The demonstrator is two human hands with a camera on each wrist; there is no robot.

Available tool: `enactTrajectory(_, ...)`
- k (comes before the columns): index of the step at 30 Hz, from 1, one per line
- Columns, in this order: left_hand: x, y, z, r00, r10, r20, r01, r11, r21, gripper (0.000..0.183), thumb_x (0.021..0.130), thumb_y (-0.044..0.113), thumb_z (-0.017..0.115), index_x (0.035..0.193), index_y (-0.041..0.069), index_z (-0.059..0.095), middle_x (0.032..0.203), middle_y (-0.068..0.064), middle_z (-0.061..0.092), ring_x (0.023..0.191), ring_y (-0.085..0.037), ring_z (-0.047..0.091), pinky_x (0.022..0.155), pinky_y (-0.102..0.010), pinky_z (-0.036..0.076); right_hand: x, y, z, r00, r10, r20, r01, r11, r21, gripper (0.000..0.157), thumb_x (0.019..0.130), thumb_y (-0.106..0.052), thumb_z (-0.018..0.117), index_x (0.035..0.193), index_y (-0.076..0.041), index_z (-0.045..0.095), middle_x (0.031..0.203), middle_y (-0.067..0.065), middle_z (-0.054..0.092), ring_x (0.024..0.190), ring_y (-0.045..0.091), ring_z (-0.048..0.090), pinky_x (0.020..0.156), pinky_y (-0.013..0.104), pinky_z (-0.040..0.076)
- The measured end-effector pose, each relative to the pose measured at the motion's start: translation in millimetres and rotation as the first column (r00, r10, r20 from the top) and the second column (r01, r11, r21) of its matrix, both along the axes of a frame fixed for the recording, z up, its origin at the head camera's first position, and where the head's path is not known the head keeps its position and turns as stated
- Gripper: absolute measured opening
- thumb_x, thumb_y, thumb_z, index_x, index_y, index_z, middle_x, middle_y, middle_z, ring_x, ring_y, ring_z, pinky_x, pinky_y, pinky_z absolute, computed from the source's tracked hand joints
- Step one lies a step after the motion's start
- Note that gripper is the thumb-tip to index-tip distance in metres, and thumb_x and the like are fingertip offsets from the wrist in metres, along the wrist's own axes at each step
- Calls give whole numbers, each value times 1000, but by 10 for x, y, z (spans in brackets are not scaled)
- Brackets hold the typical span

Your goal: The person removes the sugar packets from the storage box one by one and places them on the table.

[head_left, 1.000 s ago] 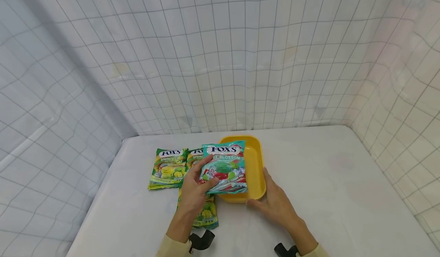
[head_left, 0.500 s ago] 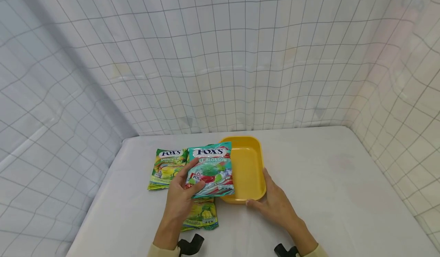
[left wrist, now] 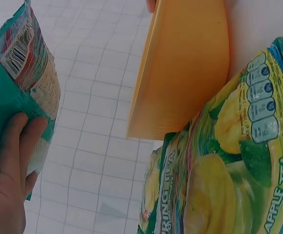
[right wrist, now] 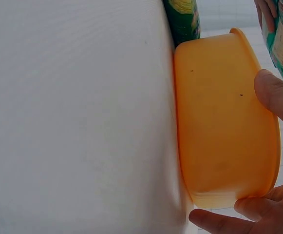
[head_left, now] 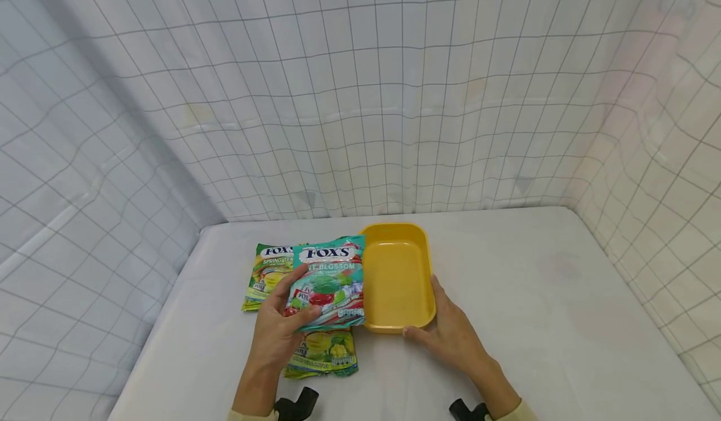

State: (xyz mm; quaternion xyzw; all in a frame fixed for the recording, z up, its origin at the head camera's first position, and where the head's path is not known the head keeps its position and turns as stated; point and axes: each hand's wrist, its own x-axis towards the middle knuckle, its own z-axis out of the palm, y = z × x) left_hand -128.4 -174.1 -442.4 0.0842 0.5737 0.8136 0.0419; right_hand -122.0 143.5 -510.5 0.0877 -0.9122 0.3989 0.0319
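Observation:
My left hand (head_left: 273, 333) holds a teal Fox's candy bag (head_left: 329, 286), thumb across its front. The bag hangs over green candy bags and the left rim of a yellow plastic tub (head_left: 397, 277). Around the tub's near right corner my right hand (head_left: 450, 336) grips with thumb and fingers; the right wrist view shows the thumb (right wrist: 273, 90) against its rim. Green Fox's spring tea bags lie left of the tub: one bag (head_left: 261, 283) farther back, another bag (head_left: 332, 352) in front, partly covered by the teal bag and left hand.
All of this rests on a white-covered table (head_left: 535, 308). White grid-patterned sheets (head_left: 360, 96) enclose it at the back and both sides. Black wrist mounts (head_left: 297, 403) sit at both cuffs.
The left hand has moved left and slightly toward me with the teal bag, from above the tub to above the green bags. The right hand and tub have stayed put.

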Motion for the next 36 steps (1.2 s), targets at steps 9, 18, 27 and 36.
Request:
enactTrajectory(9, 47, -194, -54, 997, 81, -6, -81, 995, -49, 79, 89, -20, 61, 159, 3, 31, 154, -11, 34, 128, -20, 56, 96, -37, 53, 17, 9, 3, 1000, 22, -12, -22, 1000, 1, 121, 81, -58, 80, 162, 1, 12, 165, 20, 22, 147, 39, 32, 115, 55, 31)
enactTrajectory(18, 79, -339, -103, 992, 118, 36, -117, 993, -31, 77, 91, -19, 60, 159, 5, 32, 155, -12, 32, 127, -21, 56, 97, -37, 53, 7, 14, 24, 1000, 19, 12, -19, 1000, -4, 123, 80, -60, 80, 163, -1, 10, 165, 19, 21, 148, 39, 30, 116, 56, 30)
enactTrajectory(27, 183, -534, -173, 984, 159, 77, -155, 986, -56, 79, 91, -19, 60, 160, 8, 32, 156, -6, 30, 125, -18, 56, 97, -34, 53, 7, 5, 5, 999, 24, 20, -24, 1000, -1, 123, 80, -59, 81, 162, 0, 10, 165, 19, 21, 148, 38, 30, 116, 55, 30)
enactTrajectory(36, 227, -698, -201, 966, 230, 116, -221, 971, -87, 79, 93, -17, 61, 161, 10, 31, 157, -7, 26, 124, -15, 55, 96, -33, 53, 12, 5, 21, 1000, 20, 20, -20, 1000, -6, 123, 80, -60, 80, 163, -1, 10, 166, 19, 21, 148, 38, 29, 116, 55, 30)
